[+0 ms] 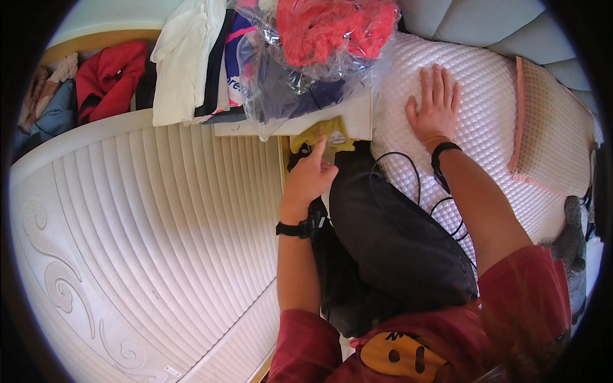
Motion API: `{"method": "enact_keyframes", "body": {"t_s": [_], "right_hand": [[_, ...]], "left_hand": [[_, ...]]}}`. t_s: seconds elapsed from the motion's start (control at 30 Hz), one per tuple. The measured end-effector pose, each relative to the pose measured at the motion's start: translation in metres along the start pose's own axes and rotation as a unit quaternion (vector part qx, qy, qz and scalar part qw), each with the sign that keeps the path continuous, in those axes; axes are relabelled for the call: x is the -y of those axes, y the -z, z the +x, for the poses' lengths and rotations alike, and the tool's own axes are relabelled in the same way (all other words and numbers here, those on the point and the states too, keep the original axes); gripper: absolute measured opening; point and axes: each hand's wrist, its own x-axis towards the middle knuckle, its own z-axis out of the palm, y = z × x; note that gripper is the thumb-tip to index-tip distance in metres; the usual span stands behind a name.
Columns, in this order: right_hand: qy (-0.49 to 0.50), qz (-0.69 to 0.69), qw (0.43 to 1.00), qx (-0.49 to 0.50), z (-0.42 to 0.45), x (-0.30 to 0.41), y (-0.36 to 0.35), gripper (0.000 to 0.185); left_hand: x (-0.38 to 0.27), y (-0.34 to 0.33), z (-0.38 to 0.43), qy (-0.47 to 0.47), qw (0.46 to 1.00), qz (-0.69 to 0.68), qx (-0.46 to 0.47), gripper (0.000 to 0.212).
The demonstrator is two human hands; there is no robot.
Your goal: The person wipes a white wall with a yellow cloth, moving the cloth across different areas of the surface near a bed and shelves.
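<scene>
My left hand (309,179) reaches forward with its index finger straight and the other fingers curled. The fingertip rests on a small mustard-yellow piece of fabric (311,135) with a pale patch, draped over the front edge of a white board (358,115). No object shows in that hand. My right hand (435,112) lies flat, fingers spread, on a white quilted bed surface (479,115). Just beyond the yellow fabric, a clear plastic bag (268,103) sits on the board, with coral-red fluffy fabric (330,31) in or under the plastic.
Left of the bag lie folded white clothes (184,57). A red garment (110,81) fills a space behind the ribbed cream panel (167,201). A checked pillow (550,129) rests at right, by a padded headboard (493,24). A black cable (419,182) loops beside my black trousers (383,230).
</scene>
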Motion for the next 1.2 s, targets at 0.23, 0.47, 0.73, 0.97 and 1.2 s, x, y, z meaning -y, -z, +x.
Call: {"method": "enact_keyframes", "body": {"t_s": [0.23, 0.47, 0.73, 0.97, 1.2], "right_hand": [[0.002, 0.001, 1.0, 0.002, -0.001, -0.003, 0.0, 0.063], [-0.003, 0.004, 1.0, 0.002, -0.001, -0.006, -0.001, 0.064], [-0.006, 0.007, 1.0, 0.006, 0.001, -0.005, 0.001, 0.064], [-0.004, 0.023, 1.0, -0.001, 0.001, 0.001, 0.001, 0.064], [-0.005, 0.011, 1.0, 0.004, -0.002, -0.005, 0.0, 0.063]], "left_hand": [[-0.055, -0.013, 0.015, -0.011, 0.985, 0.168, 0.033, 0.073], [-0.032, -0.015, 0.036, 0.093, 0.96, 0.255, -0.061, 0.075], [0.03, 0.028, 0.07, 0.25, 0.947, 0.148, -0.139, 0.05], [0.044, 0.023, 0.054, 0.145, 0.967, 0.14, -0.158, 0.051], [-0.01, -0.025, 0.016, -0.019, 1.0, -0.007, 0.001, 0.071]]}}
